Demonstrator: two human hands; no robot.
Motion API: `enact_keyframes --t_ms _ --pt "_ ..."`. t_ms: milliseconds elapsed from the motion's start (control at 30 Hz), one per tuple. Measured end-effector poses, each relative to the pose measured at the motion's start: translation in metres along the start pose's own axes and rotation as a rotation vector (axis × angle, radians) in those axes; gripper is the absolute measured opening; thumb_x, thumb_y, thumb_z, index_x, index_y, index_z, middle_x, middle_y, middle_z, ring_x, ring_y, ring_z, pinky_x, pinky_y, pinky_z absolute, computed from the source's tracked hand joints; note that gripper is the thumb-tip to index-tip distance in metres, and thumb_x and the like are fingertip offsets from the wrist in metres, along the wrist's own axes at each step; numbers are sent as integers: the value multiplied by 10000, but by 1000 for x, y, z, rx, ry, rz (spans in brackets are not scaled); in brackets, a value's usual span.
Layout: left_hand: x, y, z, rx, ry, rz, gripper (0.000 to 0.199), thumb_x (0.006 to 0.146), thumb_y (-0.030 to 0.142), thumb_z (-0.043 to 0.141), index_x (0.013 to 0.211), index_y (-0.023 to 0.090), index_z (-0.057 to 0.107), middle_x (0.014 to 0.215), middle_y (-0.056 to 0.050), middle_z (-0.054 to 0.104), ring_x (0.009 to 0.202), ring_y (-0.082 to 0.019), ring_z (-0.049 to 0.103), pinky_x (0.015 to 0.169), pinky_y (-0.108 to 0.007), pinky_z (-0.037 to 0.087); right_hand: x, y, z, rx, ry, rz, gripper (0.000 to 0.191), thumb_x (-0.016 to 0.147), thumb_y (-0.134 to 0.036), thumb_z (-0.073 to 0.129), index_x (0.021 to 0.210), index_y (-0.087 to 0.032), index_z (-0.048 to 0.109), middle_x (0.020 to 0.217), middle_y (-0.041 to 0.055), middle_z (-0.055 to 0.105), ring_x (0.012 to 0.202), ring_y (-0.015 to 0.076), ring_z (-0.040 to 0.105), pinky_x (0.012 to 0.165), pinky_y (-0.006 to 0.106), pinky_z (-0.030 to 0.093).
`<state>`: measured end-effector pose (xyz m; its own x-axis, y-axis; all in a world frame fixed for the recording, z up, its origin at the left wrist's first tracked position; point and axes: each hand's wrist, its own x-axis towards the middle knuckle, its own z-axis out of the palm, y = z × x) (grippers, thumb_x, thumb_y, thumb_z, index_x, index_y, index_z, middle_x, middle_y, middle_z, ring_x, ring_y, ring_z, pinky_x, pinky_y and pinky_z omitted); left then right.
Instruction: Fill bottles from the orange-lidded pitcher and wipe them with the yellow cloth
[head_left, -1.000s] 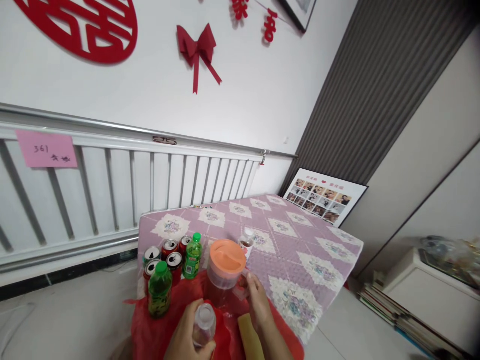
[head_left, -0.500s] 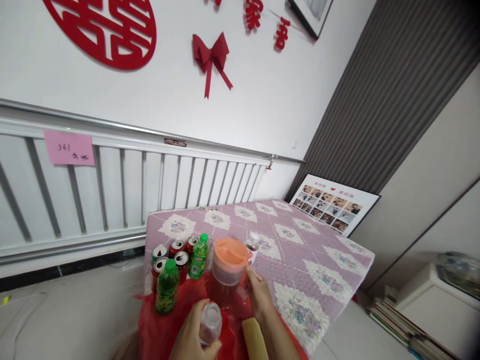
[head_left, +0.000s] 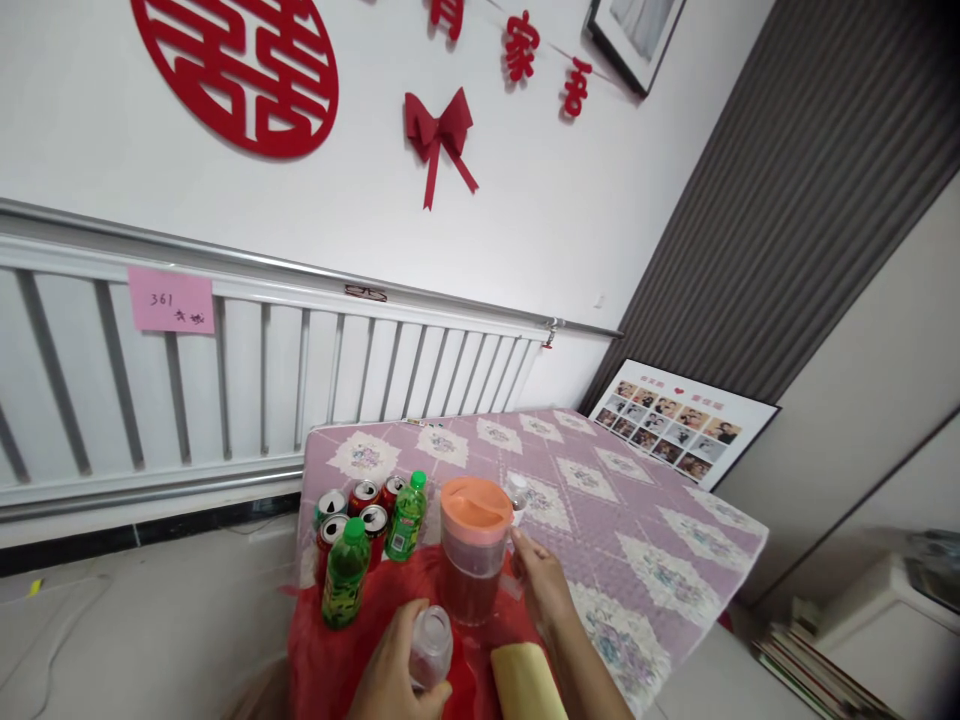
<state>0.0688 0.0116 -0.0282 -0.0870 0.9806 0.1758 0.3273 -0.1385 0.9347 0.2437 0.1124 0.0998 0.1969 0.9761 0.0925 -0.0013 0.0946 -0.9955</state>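
My left hand [head_left: 401,672] is wrapped round a small clear cup [head_left: 431,645] above the red cover [head_left: 390,590], near the table's front. Just behind it stands a clear pitcher [head_left: 472,575] with an orange lid [head_left: 477,503] and dark liquid inside. On the pitcher's right side, at its handle, my right hand [head_left: 541,580] has its fingers closed. A yellow folded cloth [head_left: 525,680] lies beside my right forearm. Left of the pitcher are two green bottles, one at the front [head_left: 347,575] and one behind [head_left: 406,517].
Several opened cans [head_left: 373,520] stand together at the table's left edge. Behind the pitcher is a small clear bottle [head_left: 517,492]. The patterned tablecloth [head_left: 555,470] reaches back to a radiator [head_left: 277,380]. A photo board [head_left: 679,420] leans at the right.
The whole view has shifted, so things appear slightly further right and the wall decorations lower. Both hands keep nearly the same places beside the cup and pitcher.
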Motion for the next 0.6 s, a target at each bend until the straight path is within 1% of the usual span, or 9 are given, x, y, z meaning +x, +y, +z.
enact_keyframes --t_ms 133,333,467,600 --pt "0 -1 1 -12 14 17 776 547 76 667 1291 146 460 1322 -164 582 1240 -307 544 1080 -419 416 -2 -19 -27 -60 -32 2 543 575 -682 725 452 -214 479 421 -67 419 443 102 346 477 255 290" --pt "-3 2 0 -36 50 42 720 578 79 668 1265 177 477 1295 -135 593 1220 -286 552 1078 -429 410 -7 -44 -64 -127 -59 -5 533 643 -665 698 466 -210 484 478 -50 428 507 121 361 530 271 304" --pt "-4 5 -2 -42 49 67 720 580 81 670 1265 175 471 1278 -132 595 1196 -283 564 1052 -426 431 -19 -56 -82 -170 -75 13 532 668 -660 678 472 -219 453 489 -53 398 506 122 333 515 279 282" --pt "-4 5 -3 -35 58 84 728 586 95 685 1273 183 463 1294 -132 584 1207 -289 556 1064 -449 416 -33 -62 -94 -233 -80 27 508 680 -635 673 478 -228 446 491 -44 409 510 132 352 516 283 301"
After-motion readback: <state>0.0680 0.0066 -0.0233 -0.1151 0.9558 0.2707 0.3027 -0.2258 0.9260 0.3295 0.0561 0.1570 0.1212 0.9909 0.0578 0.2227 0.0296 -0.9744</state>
